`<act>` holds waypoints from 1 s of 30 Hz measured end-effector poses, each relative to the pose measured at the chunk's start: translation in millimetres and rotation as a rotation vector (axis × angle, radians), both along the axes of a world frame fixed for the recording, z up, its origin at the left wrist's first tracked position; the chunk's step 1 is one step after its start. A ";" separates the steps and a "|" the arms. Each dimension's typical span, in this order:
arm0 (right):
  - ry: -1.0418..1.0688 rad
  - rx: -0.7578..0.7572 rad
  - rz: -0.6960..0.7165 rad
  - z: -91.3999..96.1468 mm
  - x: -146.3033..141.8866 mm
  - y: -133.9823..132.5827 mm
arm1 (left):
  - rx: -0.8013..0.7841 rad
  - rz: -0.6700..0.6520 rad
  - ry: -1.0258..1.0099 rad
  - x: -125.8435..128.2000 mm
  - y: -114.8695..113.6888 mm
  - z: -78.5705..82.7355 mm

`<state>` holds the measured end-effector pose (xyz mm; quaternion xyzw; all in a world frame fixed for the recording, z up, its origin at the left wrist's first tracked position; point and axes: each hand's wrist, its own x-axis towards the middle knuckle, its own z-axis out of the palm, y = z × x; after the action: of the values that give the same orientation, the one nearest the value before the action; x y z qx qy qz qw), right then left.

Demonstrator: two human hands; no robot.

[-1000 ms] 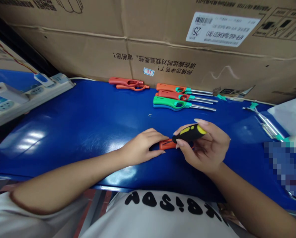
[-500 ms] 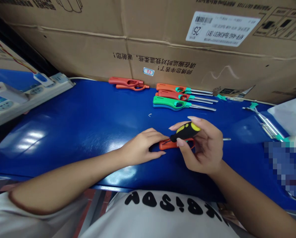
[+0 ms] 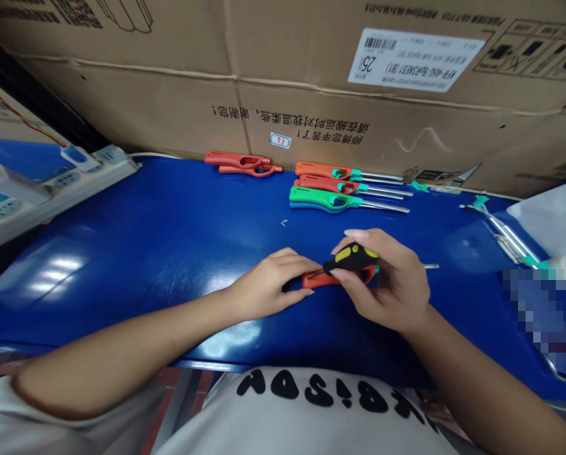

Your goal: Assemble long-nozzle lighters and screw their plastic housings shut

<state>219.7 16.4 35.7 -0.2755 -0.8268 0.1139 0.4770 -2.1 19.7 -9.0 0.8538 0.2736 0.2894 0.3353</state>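
Observation:
My right hand point(image 3: 391, 281) grips a short black and yellow screwdriver point(image 3: 356, 255), its thin shaft slanting down to the left. The shaft's end meets the handle of a red-orange utility lighter point(image 3: 329, 279) lying on the blue table. At the lighter's left end, my left hand point(image 3: 266, 284) holds the handle between thumb and fingers. Part of the lighter is hidden behind my right hand; its metal tube shows beyond, on the right.
Several assembled lighters point(image 3: 325, 197) with metal tubes lie behind my hands. Left of them are red and orange lighter shells point(image 3: 238, 160). A large cardboard box point(image 3: 169, 114) walls off the back. A power strip point(image 3: 65, 183) stands at left; metal tubes point(image 3: 510, 234) lie at right.
The screwdriver handle has tilted lower, and my right hand has turned slightly with it. My left hand stays on the lighter. The whole view has shifted a little.

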 end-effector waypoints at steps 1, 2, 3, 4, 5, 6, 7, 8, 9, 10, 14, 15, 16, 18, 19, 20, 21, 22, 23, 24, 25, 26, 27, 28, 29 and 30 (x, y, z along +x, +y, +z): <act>-0.019 0.065 -0.040 1.7 0.7 0.2 | -0.004 -0.004 0.000 0.0 0.0 0.0; -0.049 0.121 -0.066 3.5 1.8 0.3 | -0.005 -0.007 -0.001 -0.1 0.0 0.0; -0.075 0.146 -0.071 5.1 3.0 0.3 | -0.005 -0.009 -0.003 -0.1 0.0 -0.1; -0.090 0.130 -0.054 6.6 4.2 0.4 | -0.005 -0.011 -0.002 -0.2 0.0 -0.1; -0.090 0.075 -0.022 7.7 5.4 0.3 | -0.005 -0.011 -0.001 -0.3 0.1 -0.2; -0.072 -0.004 0.013 8.4 6.3 0.4 | -0.003 -0.010 0.003 -0.4 0.1 -0.3; -0.042 -0.080 0.045 8.8 6.9 0.4 | -0.001 -0.009 0.006 -0.5 0.1 -0.4; -0.011 -0.129 0.063 9.0 7.1 0.5 | 0.001 -0.007 0.008 -0.6 0.1 -0.6; 0.012 -0.134 0.063 9.1 7.3 0.7 | 0.003 -0.005 0.009 -0.6 0.0 -0.8; 0.027 -0.090 0.042 9.2 7.4 1.0 | 0.001 -0.006 0.010 -0.6 -0.1 -0.9; -0.045 0.193 -0.077 9.4 9.6 1.9 | -0.015 -0.018 0.012 -0.2 -0.5 -0.6; -0.062 0.190 -0.064 9.2 10.2 1.9 | -0.017 -0.022 0.011 -0.2 -0.5 -0.3; -0.069 0.143 -0.033 8.9 10.6 1.8 | -0.015 -0.022 0.010 -0.2 -0.4 -0.1; -0.035 -0.006 0.039 8.1 10.3 1.3 | -0.010 -0.022 0.009 -0.3 -0.3 -0.1; -0.008 -0.053 0.055 7.7 9.7 1.0 | -0.008 -0.019 0.007 -0.4 -0.2 -0.4; 0.009 -0.057 0.047 7.3 9.0 0.7 | -0.004 -0.016 0.006 -0.4 -0.2 -0.8; 0.010 -0.018 0.011 6.8 8.3 0.3 | -0.002 -0.014 0.005 -0.5 -0.2 -1.2; 0.002 0.066 -0.038 6.4 7.7 -0.1 | -0.002 -0.014 0.006 -0.5 -0.1 -1.7; -0.020 0.157 -0.085 5.8 7.3 -0.6 | -0.004 -0.017 0.009 -0.5 -0.1 -2.1; -0.035 0.228 -0.121 5.3 7.0 -1.2 | -0.006 -0.019 0.012 -0.6 -0.1 -2.3; -0.039 0.250 -0.134 4.9 6.8 -1.8 | -0.006 -0.019 0.014 -0.6 -0.1 -2.3; -0.031 0.216 -0.119 4.8 6.7 -2.3 | -0.006 -0.016 0.015 -0.6 -0.1 -2.2; -0.011 0.141 -0.083 5.1 6.5 -2.8 | -0.003 -0.013 0.012 -0.5 -0.2 -1.9; 0.015 0.054 -0.041 5.7 6.3 -3.2 | -0.001 -0.011 0.010 -0.5 -0.2 -1.6; 0.035 -0.015 -0.010 6.8 6.3 -3.3 | 0.001 -0.010 0.008 -0.4 -0.3 -1.3; 0.043 -0.035 -0.002 8.1 6.4 -3.2 | 0.001 -0.011 0.006 -0.3 -0.4 -1.1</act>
<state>226.1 13.2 43.7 -0.2821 -0.8139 0.1338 0.4900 -2.4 19.3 -10.1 0.8565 0.2696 0.2848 0.3355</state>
